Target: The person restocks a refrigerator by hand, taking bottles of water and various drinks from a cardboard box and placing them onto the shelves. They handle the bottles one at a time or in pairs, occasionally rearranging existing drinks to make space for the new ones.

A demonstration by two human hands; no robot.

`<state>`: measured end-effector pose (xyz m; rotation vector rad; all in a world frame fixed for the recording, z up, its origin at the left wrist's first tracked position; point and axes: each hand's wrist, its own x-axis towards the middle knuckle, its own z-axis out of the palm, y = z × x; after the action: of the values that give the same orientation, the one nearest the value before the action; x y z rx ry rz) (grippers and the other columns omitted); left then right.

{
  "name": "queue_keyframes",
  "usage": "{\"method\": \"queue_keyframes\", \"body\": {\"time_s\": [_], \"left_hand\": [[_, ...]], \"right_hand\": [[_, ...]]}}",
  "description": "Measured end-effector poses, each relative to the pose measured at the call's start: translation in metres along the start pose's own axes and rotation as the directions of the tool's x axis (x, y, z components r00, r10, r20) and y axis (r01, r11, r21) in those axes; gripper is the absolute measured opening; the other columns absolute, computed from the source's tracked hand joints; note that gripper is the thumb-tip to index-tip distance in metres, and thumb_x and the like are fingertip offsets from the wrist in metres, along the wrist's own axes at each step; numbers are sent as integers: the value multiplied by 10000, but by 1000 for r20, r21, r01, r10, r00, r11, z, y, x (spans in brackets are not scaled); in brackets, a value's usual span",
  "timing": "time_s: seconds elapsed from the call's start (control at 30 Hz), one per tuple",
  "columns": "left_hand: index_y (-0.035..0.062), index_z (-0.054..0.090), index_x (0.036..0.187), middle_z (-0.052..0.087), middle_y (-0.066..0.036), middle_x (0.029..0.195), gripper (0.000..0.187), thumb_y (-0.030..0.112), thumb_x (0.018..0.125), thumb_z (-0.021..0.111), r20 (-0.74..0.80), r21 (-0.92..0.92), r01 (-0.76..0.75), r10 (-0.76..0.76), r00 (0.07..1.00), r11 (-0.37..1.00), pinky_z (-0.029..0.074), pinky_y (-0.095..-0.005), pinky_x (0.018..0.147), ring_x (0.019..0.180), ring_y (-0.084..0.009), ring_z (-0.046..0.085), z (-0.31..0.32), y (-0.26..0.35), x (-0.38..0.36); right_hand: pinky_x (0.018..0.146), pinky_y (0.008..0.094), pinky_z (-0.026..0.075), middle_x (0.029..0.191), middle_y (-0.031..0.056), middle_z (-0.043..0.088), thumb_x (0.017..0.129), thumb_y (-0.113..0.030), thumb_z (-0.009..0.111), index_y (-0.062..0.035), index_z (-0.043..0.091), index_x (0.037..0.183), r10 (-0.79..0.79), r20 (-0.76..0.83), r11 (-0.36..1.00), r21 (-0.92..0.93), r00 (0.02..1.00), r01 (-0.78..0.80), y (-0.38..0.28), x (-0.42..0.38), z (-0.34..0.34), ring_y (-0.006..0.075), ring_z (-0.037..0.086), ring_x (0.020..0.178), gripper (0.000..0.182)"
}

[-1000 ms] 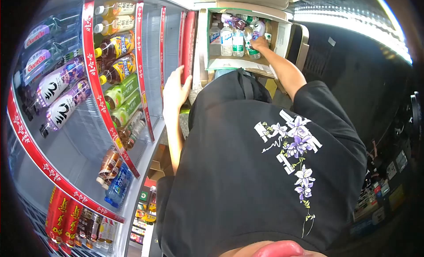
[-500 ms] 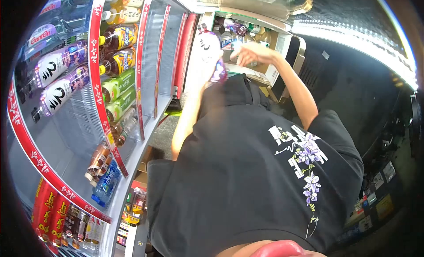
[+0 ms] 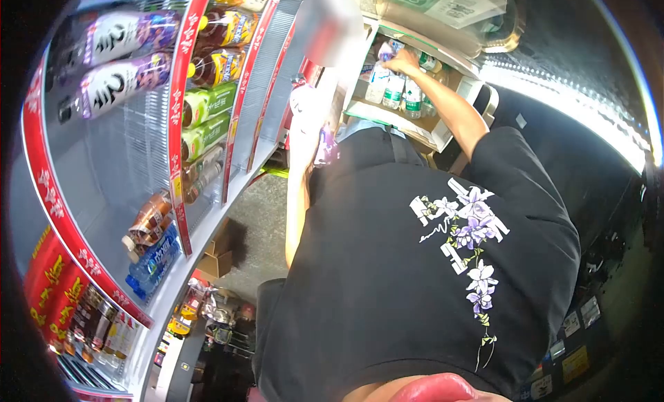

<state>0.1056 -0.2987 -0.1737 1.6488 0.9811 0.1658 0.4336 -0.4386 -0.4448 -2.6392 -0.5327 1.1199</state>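
Cardboard box (image 3: 443, 125) of water bottles sits open ahead; the right hand (image 3: 403, 59) reaches in, fingers closed over a bottle (image 3: 381, 73) top, gripping it by the neck to lift clear of its upright neighbours. Left hand (image 3: 309, 115) holds a white-and-purple bottle (image 3: 325, 141) low, just beside the cooler shelves (image 3: 228, 139), neck up, blurred so its grip is unclear.

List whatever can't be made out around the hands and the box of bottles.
Head view:
- Left hand: motion-blurred with the white and purple bottle; grip unclear.
- Right hand: fingers hidden among water bottles in the cardboard box.
- Bottle labels: too small.
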Motion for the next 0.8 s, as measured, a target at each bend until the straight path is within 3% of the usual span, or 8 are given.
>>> {"method": "queue_keyframes", "body": {"time_s": [0.17, 0.23, 0.33, 0.43, 0.57, 0.63, 0.77, 0.8], "left_hand": [[-15, 561, 1307, 658, -139, 1164, 669, 187, 761, 890, -133, 11, -162, 162, 978, 987, 523, -344, 927, 1039, -205, 648, -10, 22, -15], [-16, 553, 1316, 653, -141, 1173, 685, 188, 756, 892, -249, 48, -236, 241, 938, 971, 521, -347, 934, 1047, -208, 645, -28, 37, -9], [-16, 540, 1329, 647, -145, 1187, 710, 189, 750, 896, -403, 124, -320, 342, 849, 939, 518, -351, 945, 1060, -213, 641, -60, 59, -4], [-9, 457, 1391, 602, -159, 1259, 851, 161, 699, 922, -408, 74, -355, 353, 842, 932, 490, -379, 1001, 1132, -242, 611, -88, 92, -2], [-4, 434, 1422, 629, -189, 1291, 915, 109, 670, 945, -614, 82, -581, 500, 611, 810, 505, -391, 1025, 1166, -258, 640, -103, 119, 28], [-3, 427, 1436, 579, -198, 1407, 910, 84, 684, 932, -656, -275, -700, 404, 638, 659, 486, -392, 1060, 1214, -255, 618, -109, 132, 52], [-18, 384, 1467, 353, -253, 1598, 940, 43, 688, 908, -717, 287, -734, 646, 261, 615, 427, -405, 1128, 1336, -304, 535, -133, 151, 89], [22, 345, 1509, 524, -168, 1369, 976, 53, 711, 907, -727, 293, -725, 638, 255, 623, 454, -400, 1071, 1228, -272, 561, -137, 170, 83]], "right_hand": [[468, 286, 465, 629, 7, 610, 722, -344, 878, -10, 734, 860, -143, 336, 720, 681, 931, -135, 43, -90, -26, 119, 575, 526, 389], [513, 301, 464, 725, -7, 644, 722, -325, 866, -46, 729, 891, -301, 285, 833, 544, 910, 105, 20, -170, -86, 106, 551, 554, 353], [900, 261, 509, 1177, 52, 668, 650, -153, 914, -6, 555, 1382, -460, -4, 643, 688, 888, 336, -13, -255, -135, 134, 636, 1067, 828], [1088, 365, 459, 1349, 144, 620, 625, -101, 949, 6, 434, 1475, -597, -112, 380, 832, 794, 404, -95, -298, -173, 221, 623, 1211, 1000], [803, 276, 564, 1194, 88, 651, 850, -309, 828, 31, 460, 1442, -754, -180, -98, 982, 631, 163, -189, -277, -188, 145, 653, 984, 776], [741, 281, 584, 1166, 117, 687, 875, -192, 810, 45, 479, 1415, -700, -288, 49, 893, 654, 447, -232, -256, -192, 167, 686, 929, 677], [936, 344, 545, 1191, 86, 679, 787, -78, 893, 12, 551, 1311, -743, -522, -17, 641, 420, 767, -330, -233, -198, 168, 666, 1049, 632], [892, 334, 556, 1122, 69, 704, 775, -105, 908, -3, 584, 1264, -766, -497, 38, 598, 408, 800, -349, -236, -203, 158, 679, 1002, 595]]}}
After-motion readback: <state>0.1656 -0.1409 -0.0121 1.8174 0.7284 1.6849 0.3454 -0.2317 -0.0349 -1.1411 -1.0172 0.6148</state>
